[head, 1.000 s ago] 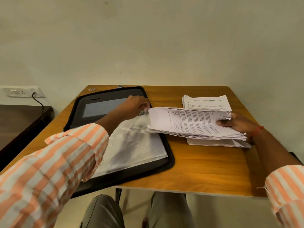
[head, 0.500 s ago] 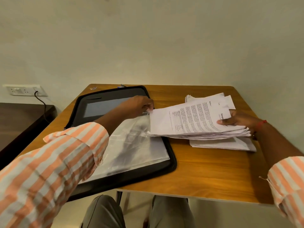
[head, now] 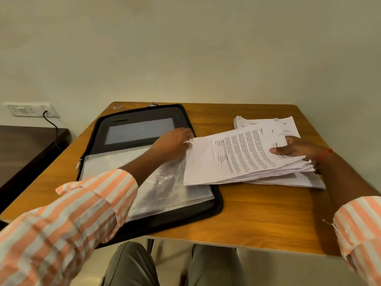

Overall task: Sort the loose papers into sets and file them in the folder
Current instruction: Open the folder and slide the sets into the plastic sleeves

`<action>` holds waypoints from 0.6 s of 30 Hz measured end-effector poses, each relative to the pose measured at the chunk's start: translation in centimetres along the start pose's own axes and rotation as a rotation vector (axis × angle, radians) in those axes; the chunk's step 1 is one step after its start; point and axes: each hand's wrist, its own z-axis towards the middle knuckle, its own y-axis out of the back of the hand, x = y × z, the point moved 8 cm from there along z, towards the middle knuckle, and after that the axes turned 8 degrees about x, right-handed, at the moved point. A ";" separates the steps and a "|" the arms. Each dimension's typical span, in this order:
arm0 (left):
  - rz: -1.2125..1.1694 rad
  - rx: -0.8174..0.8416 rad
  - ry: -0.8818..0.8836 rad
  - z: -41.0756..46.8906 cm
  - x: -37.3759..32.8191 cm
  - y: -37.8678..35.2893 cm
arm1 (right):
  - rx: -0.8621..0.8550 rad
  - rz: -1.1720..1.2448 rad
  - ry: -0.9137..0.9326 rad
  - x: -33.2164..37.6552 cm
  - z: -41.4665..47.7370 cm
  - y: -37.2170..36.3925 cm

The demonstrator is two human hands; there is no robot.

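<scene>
**Feeding a sorted sheaf toward the folder's open sleeve**

Filing is the step in hand, by the look of it; the right hand (head: 296, 150) grips a thick sheaf of printed papers (head: 237, 159) at its right end, thumb pressed on the top sheet and the other fingers hidden beneath; the sheaf is held low and roughly level, its left end overhanging the right side of the black zip folder (head: 144, 113), which lies open on the wooden table (head: 257, 213). The left hand (head: 175, 141) reaches across the folder, fingers curled at the sheaf's far left corner; they appear to pinch the lifted edge of the clear plastic sleeve (head: 165, 182), though the paper hides the exact contact. More papers, the remaining stack (head: 288, 123), lie on the table under and behind the held sheaf, so sorting is likely only partly done.

The next move seems to call for keeping the sleeve's mouth wide while the sheaf's left edge goes in square; the sheets are fanned at the right end, so a corner could snag on the crumpled plastic; squaring them first would help. A paper clip (head: 78, 164) sits at the folder's left edge.
</scene>
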 end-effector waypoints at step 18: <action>0.087 0.184 0.209 -4.1 -0.6 -7.3 | -0.419 -0.119 -0.028 0.7 -0.4 1.4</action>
